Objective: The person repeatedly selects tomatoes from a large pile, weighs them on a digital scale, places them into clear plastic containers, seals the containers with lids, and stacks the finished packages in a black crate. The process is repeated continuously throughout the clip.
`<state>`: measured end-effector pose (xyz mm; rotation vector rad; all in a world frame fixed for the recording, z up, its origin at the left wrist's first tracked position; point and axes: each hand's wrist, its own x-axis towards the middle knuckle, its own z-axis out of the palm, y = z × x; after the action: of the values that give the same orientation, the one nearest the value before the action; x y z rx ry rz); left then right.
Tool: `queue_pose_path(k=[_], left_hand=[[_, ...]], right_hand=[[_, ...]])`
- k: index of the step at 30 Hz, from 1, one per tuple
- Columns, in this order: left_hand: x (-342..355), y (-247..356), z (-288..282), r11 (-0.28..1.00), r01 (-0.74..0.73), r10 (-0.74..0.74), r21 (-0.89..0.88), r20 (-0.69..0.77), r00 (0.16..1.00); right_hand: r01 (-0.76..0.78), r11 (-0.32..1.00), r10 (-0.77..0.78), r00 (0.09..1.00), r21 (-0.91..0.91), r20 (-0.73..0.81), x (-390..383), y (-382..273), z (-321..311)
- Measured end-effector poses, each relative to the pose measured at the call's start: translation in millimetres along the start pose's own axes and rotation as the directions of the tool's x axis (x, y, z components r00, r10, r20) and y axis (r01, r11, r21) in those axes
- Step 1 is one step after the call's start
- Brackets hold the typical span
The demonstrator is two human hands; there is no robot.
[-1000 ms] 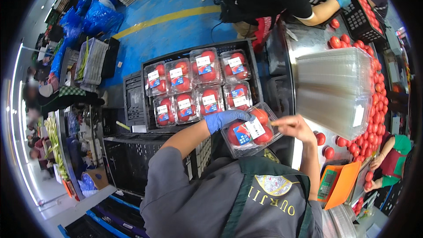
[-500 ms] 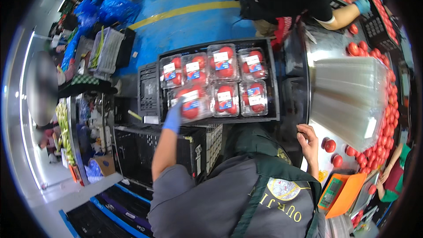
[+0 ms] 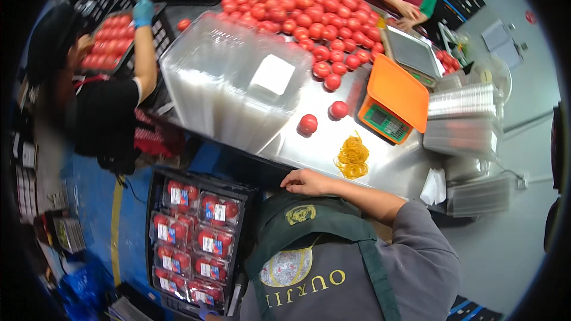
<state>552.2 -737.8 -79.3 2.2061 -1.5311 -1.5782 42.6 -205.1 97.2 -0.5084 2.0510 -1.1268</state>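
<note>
since the view turned, packs (image 3: 213, 242) lower-left, right hand (image 3: 310, 182) central

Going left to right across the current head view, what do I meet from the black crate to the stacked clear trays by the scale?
Black crate holding tomato packs → bare right hand → pile of yellow bands → orange scale → stacked clear trays.

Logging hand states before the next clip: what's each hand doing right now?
Left hand: barely visible near a tomato pack; whether it grips cannot be told.
Right hand: open, fingers loosely bent, nothing visibly held, near the table edge.
</note>
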Motion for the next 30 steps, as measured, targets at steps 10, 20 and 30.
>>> queue_pose_path(k=[10,20,30], left_hand=[[-224.7,175.4,322.5,0.504,-0.862,0.592,-0.046,0.745,0.307],[-420.6,206.2,657.3,-0.493,-0.87,0.409,-0.032,0.873,-0.264],[-552.3,196.4,684.5,0.966,-0.137,0.19,-0.222,0.959,-0.211]], right_hand=[[-0.085,0.996,0.058,0.322,0.032,-0.945,-175.9,112.4,-151.2],[-0.825,0.564,-0.02,-0.052,0.032,-0.998,-444.4,153.6,-430.1],[-0.533,0.846,0.1,0.109,0.027,-0.989,-454.3,158.3,-437.5]])
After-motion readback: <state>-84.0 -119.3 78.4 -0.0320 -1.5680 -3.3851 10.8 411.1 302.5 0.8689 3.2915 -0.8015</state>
